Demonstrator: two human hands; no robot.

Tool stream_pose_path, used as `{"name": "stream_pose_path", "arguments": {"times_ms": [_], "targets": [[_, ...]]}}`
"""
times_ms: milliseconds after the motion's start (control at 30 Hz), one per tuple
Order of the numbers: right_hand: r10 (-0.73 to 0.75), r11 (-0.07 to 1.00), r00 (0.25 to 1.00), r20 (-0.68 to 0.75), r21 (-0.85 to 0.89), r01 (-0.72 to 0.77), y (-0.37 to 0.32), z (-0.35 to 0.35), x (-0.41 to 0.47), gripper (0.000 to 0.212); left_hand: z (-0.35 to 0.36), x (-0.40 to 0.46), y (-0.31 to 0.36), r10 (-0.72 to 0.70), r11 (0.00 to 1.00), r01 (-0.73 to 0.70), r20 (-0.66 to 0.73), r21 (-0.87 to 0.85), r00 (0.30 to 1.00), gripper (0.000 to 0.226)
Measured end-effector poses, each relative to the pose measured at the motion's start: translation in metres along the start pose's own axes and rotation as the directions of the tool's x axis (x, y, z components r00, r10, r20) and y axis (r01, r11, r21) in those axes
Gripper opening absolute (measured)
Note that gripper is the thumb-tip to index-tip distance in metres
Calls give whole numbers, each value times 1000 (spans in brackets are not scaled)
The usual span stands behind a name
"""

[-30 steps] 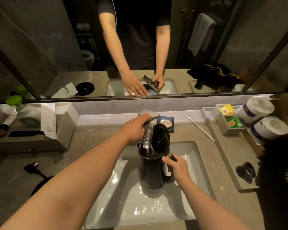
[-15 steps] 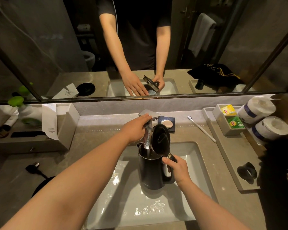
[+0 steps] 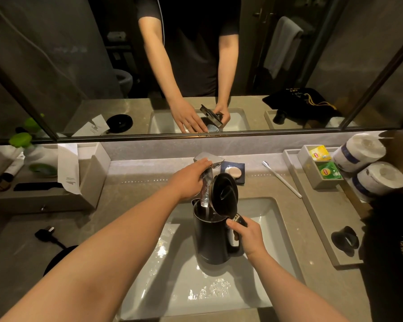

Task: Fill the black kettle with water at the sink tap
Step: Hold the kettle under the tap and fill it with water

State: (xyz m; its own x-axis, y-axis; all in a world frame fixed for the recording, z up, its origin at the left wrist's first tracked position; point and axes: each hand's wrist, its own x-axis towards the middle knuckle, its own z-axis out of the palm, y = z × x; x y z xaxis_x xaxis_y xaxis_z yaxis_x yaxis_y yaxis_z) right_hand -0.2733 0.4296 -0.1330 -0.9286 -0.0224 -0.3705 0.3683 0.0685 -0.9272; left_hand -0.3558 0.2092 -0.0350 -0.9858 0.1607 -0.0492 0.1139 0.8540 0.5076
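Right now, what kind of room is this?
Probably a hotel bathroom. There is a white sink under a wide mirror, toilet paper rolls, a toothbrush and tea bags set out on the counter.

Dim, warm light overall — brightest in a strip under the mirror (image 3: 196,66) along the back edge of the bench (image 3: 137,182). Glare sparkles on the wet sink (image 3: 196,287) floor. The right edge falls into black shadow, and straight lines bow outward — wide-angle distortion. Focus is fairly sharp.
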Motion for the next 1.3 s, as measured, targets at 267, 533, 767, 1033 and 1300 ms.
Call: {"name": "stream_pose_path", "arguments": {"times_ms": [267,533,767,1033,1300], "targets": [[9,1000,1000,-18,-9,-9,6,0,0,25,0,-1,-1,-7,1000,7,16,-7,1000,59],[-2,1000,1000,-13,8,2,10,2,-1,16,0,-1,0,-3,1000,4,27,-16,1000,59],[4,1000,1000,-24,10,-4,12,3,-2,12,0,-1,1,-5,1000,6,43,-16,999,59],[19,1000,999,-30,4,-19,15,2,-1,23,0,-1,1,0,1000,2,44,-27,999,62],[-8,1000,999,-40,12,9,14,4,-1,27,0,-1,0,-12,1000,13,41,-29,999,66]]}}
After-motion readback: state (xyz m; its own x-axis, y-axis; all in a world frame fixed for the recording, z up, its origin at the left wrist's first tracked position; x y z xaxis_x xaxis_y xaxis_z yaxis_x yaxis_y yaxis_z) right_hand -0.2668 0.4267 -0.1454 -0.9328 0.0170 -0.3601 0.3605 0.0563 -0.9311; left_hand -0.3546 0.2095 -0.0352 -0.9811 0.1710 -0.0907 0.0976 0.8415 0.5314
